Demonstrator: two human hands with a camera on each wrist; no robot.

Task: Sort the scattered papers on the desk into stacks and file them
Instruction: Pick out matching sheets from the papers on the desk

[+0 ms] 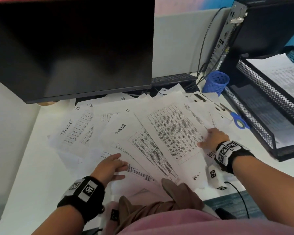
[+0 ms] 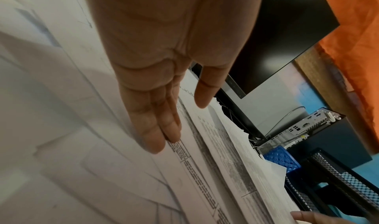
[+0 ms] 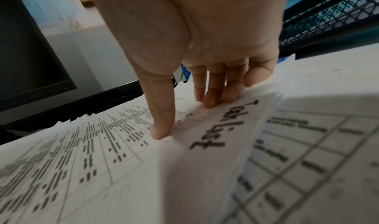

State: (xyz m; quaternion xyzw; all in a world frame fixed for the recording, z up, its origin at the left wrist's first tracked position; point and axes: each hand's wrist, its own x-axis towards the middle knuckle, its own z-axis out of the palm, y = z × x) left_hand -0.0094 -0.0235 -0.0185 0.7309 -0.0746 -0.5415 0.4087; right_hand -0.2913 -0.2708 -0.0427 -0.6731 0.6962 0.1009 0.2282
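Fanning papers (image 1: 168, 133) long axes toward the monitor (image 1: 71, 48), left hand (image 1: 109, 167) flat, right hand (image 1: 214, 138) pressing, neither grip closed.

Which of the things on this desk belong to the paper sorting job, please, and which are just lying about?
Part of the job:
scattered papers
mesh file tray
left hand, flat on the sheets
right hand, fingertips on a sheet

Just lying about:
monitor
blue pen cup
scissors
computer tower
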